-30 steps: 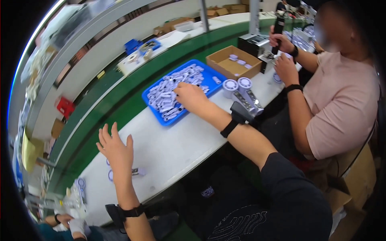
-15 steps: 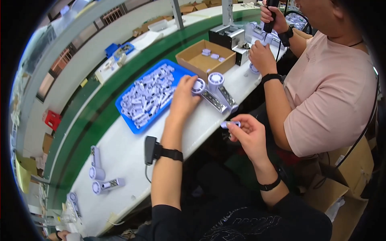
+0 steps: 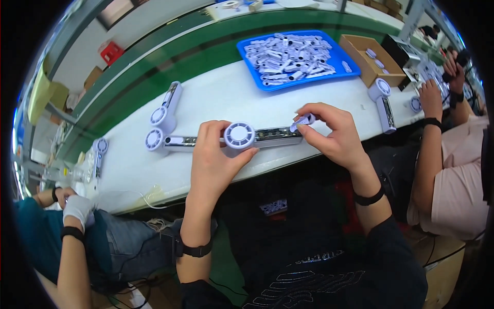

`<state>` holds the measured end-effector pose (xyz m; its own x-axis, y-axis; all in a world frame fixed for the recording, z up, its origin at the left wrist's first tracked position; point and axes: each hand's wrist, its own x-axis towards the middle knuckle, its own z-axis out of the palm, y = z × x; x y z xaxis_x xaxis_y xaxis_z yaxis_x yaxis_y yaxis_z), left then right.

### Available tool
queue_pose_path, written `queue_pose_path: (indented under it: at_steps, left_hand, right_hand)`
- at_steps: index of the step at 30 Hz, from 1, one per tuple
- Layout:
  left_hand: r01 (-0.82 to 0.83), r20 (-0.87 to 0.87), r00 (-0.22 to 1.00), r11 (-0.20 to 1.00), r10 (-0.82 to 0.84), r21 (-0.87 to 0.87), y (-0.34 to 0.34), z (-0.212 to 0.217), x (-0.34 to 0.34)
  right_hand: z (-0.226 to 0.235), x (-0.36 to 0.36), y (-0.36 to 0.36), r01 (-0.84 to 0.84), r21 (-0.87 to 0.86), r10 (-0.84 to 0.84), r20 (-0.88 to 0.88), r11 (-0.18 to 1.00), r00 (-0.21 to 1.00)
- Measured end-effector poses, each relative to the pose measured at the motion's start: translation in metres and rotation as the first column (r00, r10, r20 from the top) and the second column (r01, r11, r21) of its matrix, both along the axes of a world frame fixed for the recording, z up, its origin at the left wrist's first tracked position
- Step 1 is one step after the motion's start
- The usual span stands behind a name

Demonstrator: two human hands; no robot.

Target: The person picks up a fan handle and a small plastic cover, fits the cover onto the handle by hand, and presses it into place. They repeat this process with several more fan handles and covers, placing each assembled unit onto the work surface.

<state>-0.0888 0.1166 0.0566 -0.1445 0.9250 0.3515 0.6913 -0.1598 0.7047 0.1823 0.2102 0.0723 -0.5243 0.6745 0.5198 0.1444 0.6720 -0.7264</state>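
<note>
Two containers stand at the far side of the white workbench [image 3: 216, 103]: a blue tray [image 3: 247, 51] heaped with small white plastic parts, and just right of it an open cardboard box [image 3: 360, 49] holding a few pale round pieces on its floor. Nearer the bench's front edge, the left hand [image 3: 216, 159] is closed around the round head of a handheld fan unit [image 3: 257, 136], which lies flat with its handle pointing right, fingers over the top and thumb beneath the ring. The right hand [image 3: 337, 136] pinches a small white clip part [image 3: 302, 120] between thumb and fingertips, holding it at the end of the fan's handle; whether part and handle are touching cannot be told. Two more fan units [image 3: 164, 121] lie left of the left hand, close together, and another [image 3: 99, 154] rests further left. A fourth fan [image 3: 383, 100] lies near the cardboard box. One co-worker's hand [image 3: 429, 98] rests on the bench at right; another person's gloved hand [image 3: 77, 208] shows at lower left.
</note>
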Motion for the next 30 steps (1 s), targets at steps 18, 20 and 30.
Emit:
queue_pose_path:
  at_steps: [18,20,30]
  left_hand:
    - [0.469,-0.267,0.869,0.865,-0.416,0.18,0.028,0.006,-0.012]
    - [0.467,-0.198,0.879,0.866,-0.434,0.177,0.032,0.003,-0.012]
    - [0.407,0.049,0.908,0.903,-0.417,0.134,0.034,-0.002,-0.009]
  right_hand:
    - [-0.023,-0.044,-0.009,-0.056,0.316,-0.002,0.179,0.947,0.984]
    - [-0.027,-0.045,-0.012,-0.009,0.22,-0.021,0.132,0.975,0.991]
    - [-0.027,-0.038,-0.015,0.067,-0.078,-0.064,0.037,0.995,0.997]
